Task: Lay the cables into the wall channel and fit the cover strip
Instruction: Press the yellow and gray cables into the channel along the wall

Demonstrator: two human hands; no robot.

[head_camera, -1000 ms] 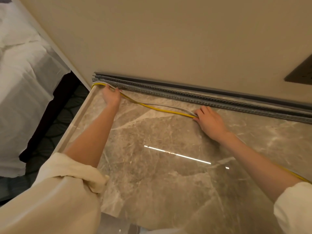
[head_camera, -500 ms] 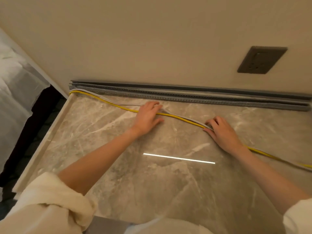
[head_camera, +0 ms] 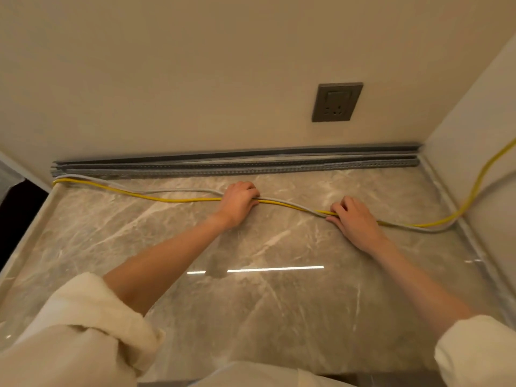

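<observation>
A yellow cable (head_camera: 178,200) and a grey cable (head_camera: 178,191) lie side by side across the marble top, in front of the grey wall channel (head_camera: 237,170) that runs along the foot of the wall. Both cables stay outside the channel. My left hand (head_camera: 238,203) is closed around the two cables near the middle. My right hand (head_camera: 356,220) pinches them further right, fingers curled over them. Past my right hand the yellow cable climbs the right side wall. A darker grey strip (head_camera: 237,155) lies along the wall just behind the channel.
A grey wall socket (head_camera: 337,102) sits above the channel on the back wall. The marble top (head_camera: 251,297) has a raised lip at its left edge, with a dark drop beyond it. A side wall closes off the right end.
My left hand has slid right along the cables from the left end to the middle and closed on them. My right hand also shifted right. The view has swung right, showing the corner.
</observation>
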